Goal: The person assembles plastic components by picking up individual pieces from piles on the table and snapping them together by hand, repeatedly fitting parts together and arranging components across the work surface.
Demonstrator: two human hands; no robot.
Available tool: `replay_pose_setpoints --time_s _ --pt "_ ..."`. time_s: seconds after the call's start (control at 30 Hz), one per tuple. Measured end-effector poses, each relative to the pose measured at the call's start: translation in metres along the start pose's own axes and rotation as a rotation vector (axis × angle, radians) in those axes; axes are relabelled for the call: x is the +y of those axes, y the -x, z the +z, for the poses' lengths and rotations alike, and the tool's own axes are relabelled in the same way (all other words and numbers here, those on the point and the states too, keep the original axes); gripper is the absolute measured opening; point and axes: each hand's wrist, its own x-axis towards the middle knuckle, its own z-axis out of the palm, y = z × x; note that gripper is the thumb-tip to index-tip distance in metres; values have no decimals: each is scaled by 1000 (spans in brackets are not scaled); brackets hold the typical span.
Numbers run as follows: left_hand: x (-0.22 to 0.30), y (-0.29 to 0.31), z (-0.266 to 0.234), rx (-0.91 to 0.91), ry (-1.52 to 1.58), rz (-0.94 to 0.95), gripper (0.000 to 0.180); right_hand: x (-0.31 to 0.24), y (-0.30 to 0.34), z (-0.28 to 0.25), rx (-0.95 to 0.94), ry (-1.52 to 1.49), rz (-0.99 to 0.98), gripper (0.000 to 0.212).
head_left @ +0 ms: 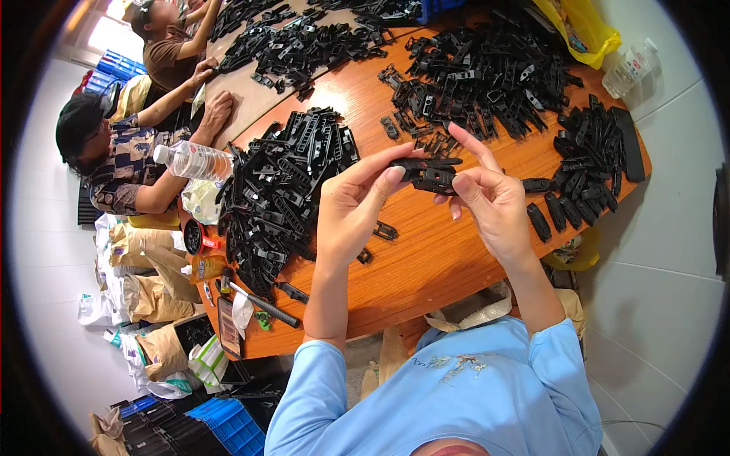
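Above the wooden table I hold a small black plastic part (432,176) with slots and a long thin upper edge. My left hand (356,199) pinches its left end between thumb and fingers. At the other end, the thumb of my right hand (490,199) presses on the part, with the index finger stretched up and away. Whether it is one piece or two fitted together, I cannot tell. Below it on the table lie a few loose black pieces (385,230). To the left of my left hand spreads a big heap of long black plastic parts (293,171).
Another heap of black parts (487,72) covers the far side. At the right lie a smaller pile (589,156) and a dark phone (628,144). A hammer (266,305) and a water bottle (194,161) are on the left. Two people sit at the far left.
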Motion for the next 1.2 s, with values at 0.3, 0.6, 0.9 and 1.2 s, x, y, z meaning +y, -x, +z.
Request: replay_pose_setpoints --time_s 0.3,0.6,0.9,1.2 --pt "0 -1 -3 -36 -58 26 27 -5 -3 0 -5 -19 107 27" --pt "0 1 -3 -46 -60 12 26 -3 -1 2 22 -40 153 27" --pt "-2 -1 -1 -96 -147 37 26 -1 3 3 62 -27 100 26" --pt "-1 1 -1 -99 -110 75 25 -5 5 4 65 -17 80 23"
